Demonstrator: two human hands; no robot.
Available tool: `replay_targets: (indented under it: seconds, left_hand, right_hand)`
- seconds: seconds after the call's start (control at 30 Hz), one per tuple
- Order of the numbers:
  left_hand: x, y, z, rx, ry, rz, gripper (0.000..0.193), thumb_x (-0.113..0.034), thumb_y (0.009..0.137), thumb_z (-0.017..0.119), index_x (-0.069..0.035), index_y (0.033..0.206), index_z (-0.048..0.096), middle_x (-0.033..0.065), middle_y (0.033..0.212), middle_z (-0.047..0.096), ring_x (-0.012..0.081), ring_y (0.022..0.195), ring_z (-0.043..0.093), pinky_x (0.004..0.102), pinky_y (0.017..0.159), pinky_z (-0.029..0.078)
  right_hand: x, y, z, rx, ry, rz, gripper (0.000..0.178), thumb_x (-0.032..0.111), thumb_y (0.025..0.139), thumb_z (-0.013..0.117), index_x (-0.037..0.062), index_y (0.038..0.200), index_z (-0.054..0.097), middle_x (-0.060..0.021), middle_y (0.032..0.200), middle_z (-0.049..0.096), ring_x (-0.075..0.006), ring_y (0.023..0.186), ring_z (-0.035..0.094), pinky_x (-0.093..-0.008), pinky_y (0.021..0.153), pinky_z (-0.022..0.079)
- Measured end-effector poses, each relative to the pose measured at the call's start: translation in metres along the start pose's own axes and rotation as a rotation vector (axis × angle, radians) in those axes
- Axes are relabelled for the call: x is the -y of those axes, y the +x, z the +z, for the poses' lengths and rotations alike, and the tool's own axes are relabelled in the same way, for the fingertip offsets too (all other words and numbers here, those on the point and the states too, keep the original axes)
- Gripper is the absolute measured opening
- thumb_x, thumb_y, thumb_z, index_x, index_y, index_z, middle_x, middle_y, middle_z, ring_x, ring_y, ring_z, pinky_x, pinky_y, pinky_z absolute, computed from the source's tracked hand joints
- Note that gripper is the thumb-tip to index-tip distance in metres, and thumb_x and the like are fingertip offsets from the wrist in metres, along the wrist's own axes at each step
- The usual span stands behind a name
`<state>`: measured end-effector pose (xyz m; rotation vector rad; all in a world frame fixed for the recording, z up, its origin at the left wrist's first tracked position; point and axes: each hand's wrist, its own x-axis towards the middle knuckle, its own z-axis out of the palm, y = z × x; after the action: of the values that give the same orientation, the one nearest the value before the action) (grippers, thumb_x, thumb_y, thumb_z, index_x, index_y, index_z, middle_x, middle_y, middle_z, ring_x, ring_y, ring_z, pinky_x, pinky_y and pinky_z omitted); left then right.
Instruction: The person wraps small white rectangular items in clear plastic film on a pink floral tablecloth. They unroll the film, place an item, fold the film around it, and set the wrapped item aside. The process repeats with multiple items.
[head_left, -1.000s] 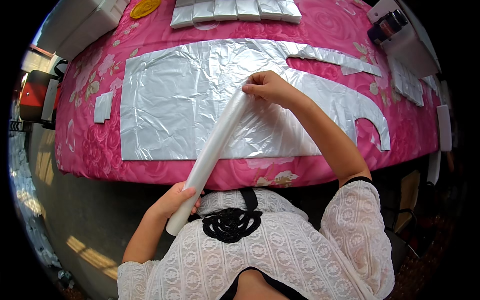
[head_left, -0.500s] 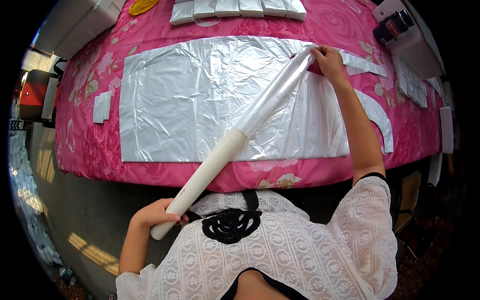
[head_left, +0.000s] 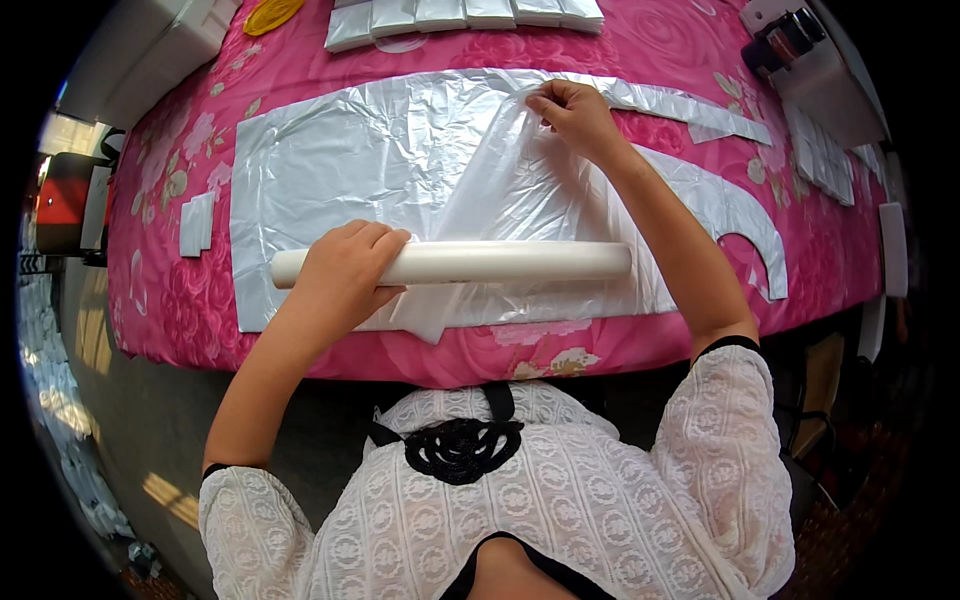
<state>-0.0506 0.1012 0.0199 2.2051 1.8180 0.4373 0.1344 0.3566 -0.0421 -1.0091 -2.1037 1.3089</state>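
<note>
A smooth white tube (head_left: pixel 510 262) lies crosswise over a stack of thin silvery-white plastic bags (head_left: pixel 310 160) spread flat. My left hand (head_left: pixel 345 265) is closed round the tube towards its left end, fingers over the top and thumb below. At the stack's far side, my right hand (head_left: pixel 570 110) pinches the edge of a thin plastic bag (head_left: pixel 490 175). This translucent layer is lifted and folded back to the left, and passes under the tube. Its loose corner hangs at the near edge. Two strap-like handles stretch out on the right of the stack.
A pink floral cloth (head_left: pixel 170 310) covers the table. Folded white bags (head_left: pixel 465 14) stand in a row at the far side, and a small folded piece (head_left: pixel 196 225) lies left. A dark jar (head_left: pixel 785 42) and more folded bags (head_left: pixel 822 155) are at the right.
The tube has swung from slanting towards me to lying crosswise on the stack, now outside the plastic film. My left hand moved up onto the table; my right hand moved left with the film.
</note>
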Motion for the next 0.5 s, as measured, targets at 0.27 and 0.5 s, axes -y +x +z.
replay_targets:
  seconds: [0.27, 0.5]
  left_hand:
    - [-0.015, 0.005, 0.053, 0.077, -0.056, 0.394, 0.064, -0.038, 0.076, 0.059, 0.005, 0.121, 0.044, 0.0192, 0.127, 0.044, 0.0322, 0.119, 0.041, 0.0399, 0.101, 0.032]
    - [-0.027, -0.017, 0.076, 0.178, 0.038, 0.262, 0.088, -0.06, 0.076, 0.046, 0.007, 0.131, 0.032, 0.0237, 0.14, 0.027, 0.0352, 0.132, 0.024, 0.0455, 0.107, 0.017]
  right_hand:
    - [0.003, 0.009, 0.003, 0.068, -0.043, 0.012, 0.023, 0.02, 0.083, 0.063, -0.0012, 0.09, 0.063, -0.0057, 0.075, 0.063, -0.0116, 0.068, 0.057, -0.0251, 0.064, 0.046]
    - [0.045, -0.042, 0.012, -0.063, -0.261, -0.185, 0.034, 0.027, 0.082, 0.062, 0.0034, 0.107, 0.06, -0.0145, 0.102, 0.06, -0.0262, 0.088, 0.059, -0.0347, 0.076, 0.047]
